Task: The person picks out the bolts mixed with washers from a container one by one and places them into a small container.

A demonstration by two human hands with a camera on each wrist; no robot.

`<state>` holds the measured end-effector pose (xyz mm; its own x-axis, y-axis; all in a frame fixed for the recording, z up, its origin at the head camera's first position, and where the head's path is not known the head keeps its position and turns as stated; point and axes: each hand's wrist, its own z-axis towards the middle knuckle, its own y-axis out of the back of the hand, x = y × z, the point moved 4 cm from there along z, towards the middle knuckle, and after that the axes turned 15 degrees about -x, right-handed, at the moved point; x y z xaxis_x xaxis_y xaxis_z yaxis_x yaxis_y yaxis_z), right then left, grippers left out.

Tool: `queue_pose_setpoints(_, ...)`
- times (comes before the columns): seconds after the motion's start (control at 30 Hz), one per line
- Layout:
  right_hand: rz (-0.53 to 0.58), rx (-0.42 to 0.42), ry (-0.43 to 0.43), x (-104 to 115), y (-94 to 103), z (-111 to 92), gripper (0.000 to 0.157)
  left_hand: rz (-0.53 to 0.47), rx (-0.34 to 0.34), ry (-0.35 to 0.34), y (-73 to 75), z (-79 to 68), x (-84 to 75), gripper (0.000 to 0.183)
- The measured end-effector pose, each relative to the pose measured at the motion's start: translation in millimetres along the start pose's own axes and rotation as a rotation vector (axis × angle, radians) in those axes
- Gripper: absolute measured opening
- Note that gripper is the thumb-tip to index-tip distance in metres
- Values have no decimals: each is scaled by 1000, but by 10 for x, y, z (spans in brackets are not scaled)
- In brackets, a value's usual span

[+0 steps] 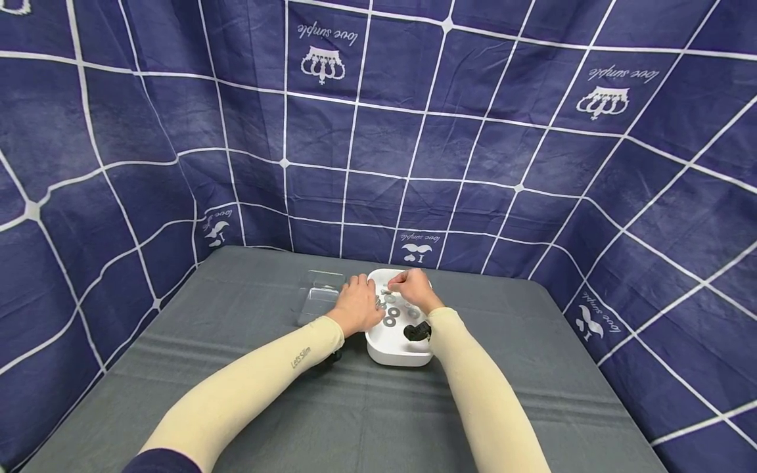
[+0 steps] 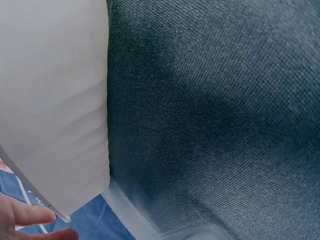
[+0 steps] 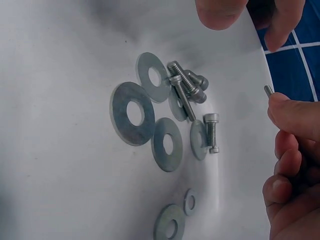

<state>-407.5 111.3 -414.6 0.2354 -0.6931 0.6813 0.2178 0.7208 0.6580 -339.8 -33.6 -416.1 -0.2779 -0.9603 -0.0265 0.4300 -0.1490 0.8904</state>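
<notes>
My right hand (image 1: 414, 289) is over the far part of a white tray (image 1: 390, 355). Between thumb and forefinger it pinches a thin metal screw (image 3: 268, 90); only the end of its shank shows, the rest being hidden by the fingers. My left hand (image 1: 359, 307) rests at the tray's left rim, thumb over the inside and fingers stretched along the edge. Below the hands lie several flat washers (image 3: 132, 114), large and small. A little heap of socket head screws (image 3: 186, 87) sits among them, and one more screw (image 3: 211, 131) leans by a washer.
Left of the tray stands a clear plastic box (image 1: 319, 299), partly behind my left hand. A grey cloth (image 1: 248, 315) covers the table. Blue checked curtains (image 1: 378, 144) hang at the back and both sides. A black object (image 1: 417, 332) shows by my right wrist.
</notes>
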Motion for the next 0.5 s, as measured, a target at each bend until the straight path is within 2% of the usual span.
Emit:
queue_pose_setpoints(0.2,45,24,5,45,21,7,7,-5,-17,-13,34,-9,28,59)
queue_pose_setpoints(0.5,47,50,35,111,65,60,9,6,-34,-29,95,-61,144,61)
